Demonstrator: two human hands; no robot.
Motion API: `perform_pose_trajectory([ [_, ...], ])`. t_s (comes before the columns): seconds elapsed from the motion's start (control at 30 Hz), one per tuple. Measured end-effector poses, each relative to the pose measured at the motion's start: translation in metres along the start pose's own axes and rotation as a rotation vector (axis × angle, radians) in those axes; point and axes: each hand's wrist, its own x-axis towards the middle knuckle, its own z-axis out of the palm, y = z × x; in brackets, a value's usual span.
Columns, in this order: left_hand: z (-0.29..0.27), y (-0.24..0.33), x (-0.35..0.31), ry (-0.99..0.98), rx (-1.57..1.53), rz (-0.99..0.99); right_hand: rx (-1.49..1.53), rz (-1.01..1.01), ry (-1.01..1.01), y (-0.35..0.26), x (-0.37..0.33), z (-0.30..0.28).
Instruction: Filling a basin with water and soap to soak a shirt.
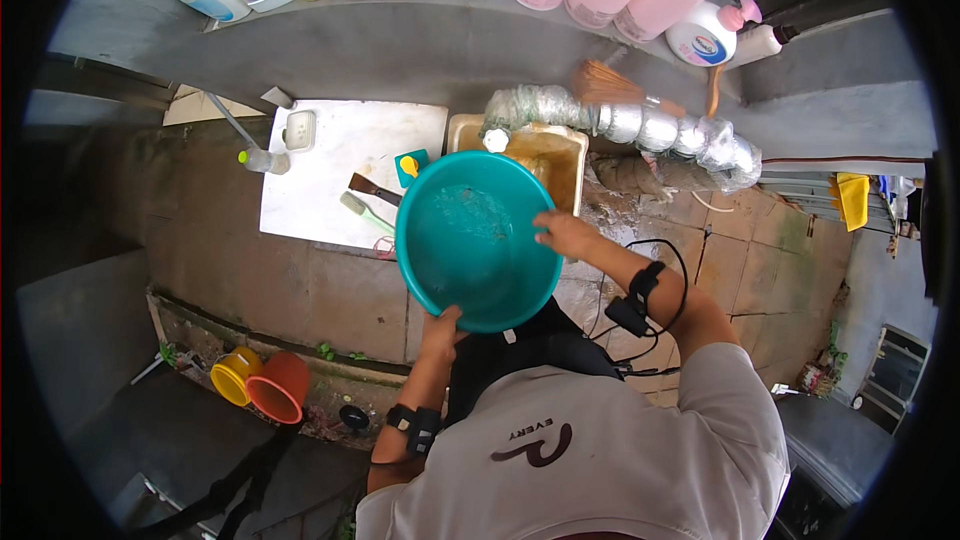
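Note:
A round teal plastic basin (480, 280) with a little water in it is held before me, tilted slightly. My left hand (440, 332) grips its near left rim, the fingers partly hidden beneath it. On the right side, my right hand (562, 235) is closed over the rim with its fingertips inside. Behind the basin is a stained, light-coloured sink (580, 155), partly covered by it. Left of the basin, a white countertop (325, 190) carries a scrub brush (362, 208), a dark flat-handled tool (373, 187), a teal-and-yellow item (410, 168) and a white dish (300, 130).
Several bottles, including a pink pump bottle (665, 5), line the ledge above. A plastic-wrapped pipe (650, 128) and a straw brush (610, 83) are behind the sink. Yellow (233, 378) and orange (278, 390) buckets stand lower left. A black cable (680, 270) loops beside my right arm.

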Motion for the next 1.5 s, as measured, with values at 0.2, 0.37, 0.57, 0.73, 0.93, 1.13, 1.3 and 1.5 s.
perform_pose_trajectory([
  [0.2, -0.028, -0.021, -0.026, 0.100, -0.102, 0.079, -0.032, -0.138, -0.168, -0.031, -0.034, 0.034],
  [0.37, -0.014, -0.016, -0.078, 0.185, -0.174, 0.193, -0.110, -0.225, -0.191, -0.069, -0.014, 0.023],
  [0.57, 0.009, -0.007, -0.111, 0.132, -0.222, 0.286, -0.029, -0.365, 0.336, -0.112, 0.033, -0.010],
  [0.73, 0.041, 0.007, -0.128, -0.055, -0.269, 0.304, 0.037, -0.327, 0.711, -0.164, 0.058, -0.033],
  [0.93, 0.037, 0.019, -0.126, -0.061, -0.219, 0.360, -0.353, -1.010, 0.298, -0.177, 0.024, 0.003],
  [1.13, 0.040, 0.010, -0.117, -0.063, -0.232, 0.343, -0.773, -1.070, -0.240, -0.111, -0.009, -0.046],
  [1.3, 0.041, 0.026, -0.117, -0.026, -0.211, 0.478, -1.017, -0.339, -0.068, -0.080, -0.005, -0.091],
  [1.5, 0.050, 0.052, -0.123, -0.008, -0.176, 0.507, -0.850, 0.118, 0.029, -0.126, 0.011, -0.025],
])
